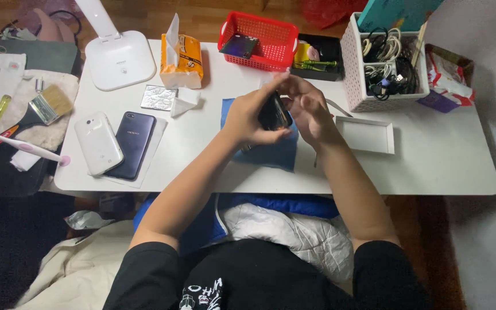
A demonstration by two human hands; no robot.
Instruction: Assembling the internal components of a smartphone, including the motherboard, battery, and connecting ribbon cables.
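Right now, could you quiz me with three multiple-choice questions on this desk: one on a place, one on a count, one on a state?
1. Where is the red basket?
A. the table's far edge
B. the floor
C. on the lamp

2. How many phones lie flat at the table's left?
A. one
B. two
C. four

3. The dark phone over the blue cloth is
A. lying untouched
B. held in both hands
C. inside the white tray

Answers:
1 A, it stands beyond the hands by the tissue pack.
2 B, a white phone beside a navy phone.
3 B, left hand and right hand grip it.
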